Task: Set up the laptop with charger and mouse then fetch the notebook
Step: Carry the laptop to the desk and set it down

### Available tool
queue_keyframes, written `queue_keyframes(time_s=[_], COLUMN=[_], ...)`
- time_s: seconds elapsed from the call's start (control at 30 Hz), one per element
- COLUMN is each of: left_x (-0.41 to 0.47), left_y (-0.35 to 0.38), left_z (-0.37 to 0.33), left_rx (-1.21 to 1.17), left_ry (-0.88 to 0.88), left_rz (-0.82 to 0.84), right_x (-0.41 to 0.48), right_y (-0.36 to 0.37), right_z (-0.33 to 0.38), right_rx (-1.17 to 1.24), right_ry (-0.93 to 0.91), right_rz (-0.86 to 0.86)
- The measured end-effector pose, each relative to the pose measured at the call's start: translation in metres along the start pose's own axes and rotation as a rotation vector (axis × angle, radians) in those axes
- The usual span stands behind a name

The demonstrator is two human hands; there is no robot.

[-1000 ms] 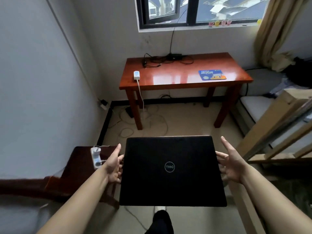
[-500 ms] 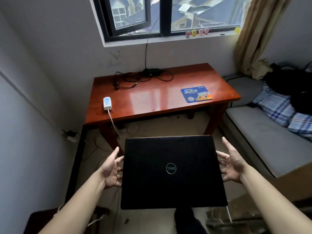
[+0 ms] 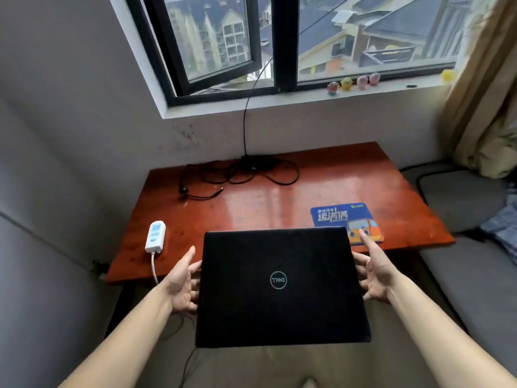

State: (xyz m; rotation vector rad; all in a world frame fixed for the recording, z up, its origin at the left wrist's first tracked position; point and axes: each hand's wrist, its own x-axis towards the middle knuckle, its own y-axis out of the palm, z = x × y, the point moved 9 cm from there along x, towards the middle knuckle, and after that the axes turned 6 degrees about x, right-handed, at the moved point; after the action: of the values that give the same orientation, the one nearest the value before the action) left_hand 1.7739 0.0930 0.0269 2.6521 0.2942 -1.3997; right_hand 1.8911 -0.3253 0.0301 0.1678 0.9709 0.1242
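Both | left hand, right hand cradle laptop, fingers splayed | desk: power strip, cables, mousepad

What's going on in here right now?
A person holds a closed black Dell laptop flat between the left hand and right hand, one at each side edge, in the air by the near edge of a red wooden desk. On the desk lie a white power strip, a black charger with tangled cables, and a blue mouse pad. No mouse or notebook shows.
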Motion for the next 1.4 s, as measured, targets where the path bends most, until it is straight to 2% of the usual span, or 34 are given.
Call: queue_keyframes(time_s=[0.13, 0.4, 0.8, 0.9, 1.1, 1.4], left_x=[0.035, 0.108, 0.230, 0.251, 0.274, 0.272], left_y=[-0.003, -0.029, -0.057, -0.058, -0.069, -0.056], left_z=[-0.045, -0.101, -0.175, -0.187, -0.197, -0.197], left_rx=[-0.039, -0.054, 0.051, 0.052, 0.046, -0.061], left_ry=[-0.015, -0.102, -0.335, -0.399, -0.347, -0.262], left_rz=[-0.065, -0.155, -0.117, -0.065, -0.138, -0.198], right_x=[0.051, 0.135, 0.239, 0.258, 0.273, 0.294], right_y=[0.022, 0.068, 0.131, 0.140, 0.153, 0.152], right_z=[0.062, 0.113, 0.169, 0.174, 0.180, 0.191], right_rx=[-0.065, -0.100, -0.217, -0.217, -0.194, -0.207], right_ry=[0.039, 0.077, 0.245, 0.269, 0.219, 0.155], right_rz=[0.027, 0.002, -0.212, -0.248, -0.283, -0.215])
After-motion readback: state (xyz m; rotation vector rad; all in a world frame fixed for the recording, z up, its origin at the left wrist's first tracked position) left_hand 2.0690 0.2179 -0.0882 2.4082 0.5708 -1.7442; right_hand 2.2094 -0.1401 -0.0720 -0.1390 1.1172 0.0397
